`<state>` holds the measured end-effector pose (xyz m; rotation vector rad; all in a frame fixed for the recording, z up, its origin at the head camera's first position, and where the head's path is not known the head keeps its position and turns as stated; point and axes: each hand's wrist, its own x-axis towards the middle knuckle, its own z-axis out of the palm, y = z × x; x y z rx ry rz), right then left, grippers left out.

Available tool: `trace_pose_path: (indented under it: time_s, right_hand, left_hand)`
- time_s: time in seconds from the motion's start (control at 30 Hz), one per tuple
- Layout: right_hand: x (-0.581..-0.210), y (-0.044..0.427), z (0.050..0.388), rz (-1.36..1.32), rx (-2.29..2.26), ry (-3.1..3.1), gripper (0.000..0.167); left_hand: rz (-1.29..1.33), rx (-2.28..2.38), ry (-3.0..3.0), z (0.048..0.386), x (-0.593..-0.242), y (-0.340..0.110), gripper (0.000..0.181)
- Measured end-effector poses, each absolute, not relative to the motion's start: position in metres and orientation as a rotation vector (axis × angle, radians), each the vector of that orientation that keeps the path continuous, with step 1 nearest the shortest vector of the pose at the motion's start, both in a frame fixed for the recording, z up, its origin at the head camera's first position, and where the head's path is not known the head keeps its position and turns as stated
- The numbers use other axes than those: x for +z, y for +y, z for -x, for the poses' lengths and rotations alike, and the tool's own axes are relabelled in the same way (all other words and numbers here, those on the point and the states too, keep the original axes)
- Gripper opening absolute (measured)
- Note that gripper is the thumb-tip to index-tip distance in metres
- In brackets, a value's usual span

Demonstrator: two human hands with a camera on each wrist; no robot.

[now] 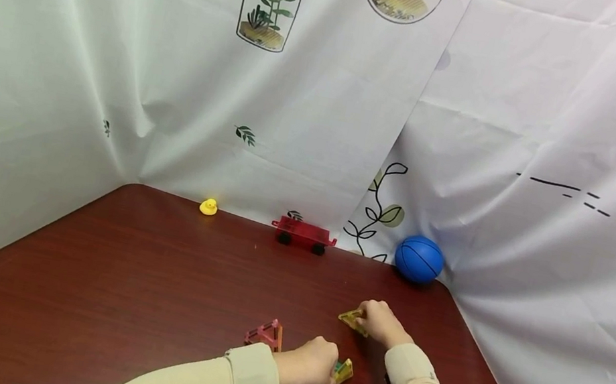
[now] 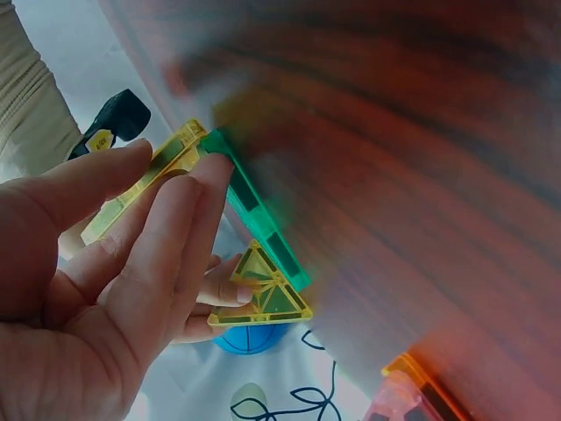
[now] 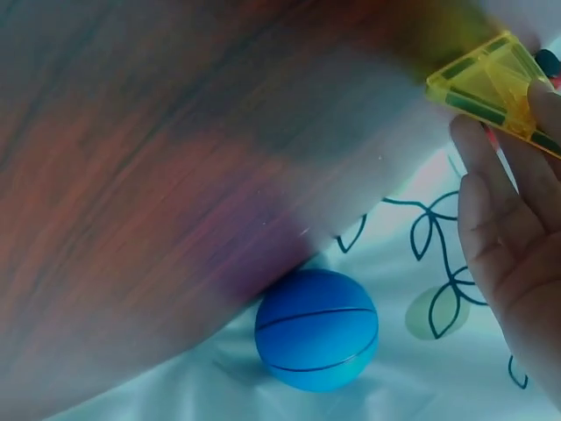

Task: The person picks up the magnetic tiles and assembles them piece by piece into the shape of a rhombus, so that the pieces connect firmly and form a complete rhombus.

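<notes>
Near the front of the table my left hand pinches a yellow magnetic tile between thumb and fingers. A green magnetic tile meets the yellow one at an edge and stands against the tabletop. Farther back and to the right, my right hand grips a yellow triangular magnetic tile by one side. To the left of my left hand stand a pink-red triangular tile and an orange tile, partly hidden by the left sleeve.
Along the back edge of the dark red table are a yellow rubber duck, a red toy wagon with black wheels and a blue ball. Printed white cloth hangs behind and beside the table.
</notes>
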<state>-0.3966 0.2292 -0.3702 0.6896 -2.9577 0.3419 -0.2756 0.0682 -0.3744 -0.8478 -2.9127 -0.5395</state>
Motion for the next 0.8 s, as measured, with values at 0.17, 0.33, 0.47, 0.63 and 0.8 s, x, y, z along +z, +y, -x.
trace_pose_path:
  time_s: [0.17,0.33,0.47,0.63,0.8]
  right_hand:
    - [-0.369,0.233,0.392,-0.667,0.551,-2.944,0.008]
    - [-0.367,0.237,0.385,-0.797,0.732,-2.97,0.009]
    - [-0.366,0.237,0.378,-0.885,0.765,-2.959,0.008]
    - [-0.366,0.234,0.372,-0.945,0.766,-2.957,0.009]
    - [-0.366,0.232,0.367,-1.007,0.739,-2.933,0.011]
  left_hand:
    - [0.857,-0.549,-2.915,0.276,-0.376,0.068,0.026]
    - [0.858,-0.539,-2.915,0.277,-0.376,0.068,0.028]
    - [0.837,-0.541,-2.933,0.277,-0.375,0.069,0.028]
    - [0.843,-0.566,-2.929,0.275,-0.375,0.068,0.029]
    - [0.851,-0.571,-2.93,0.275,-0.375,0.068,0.031]
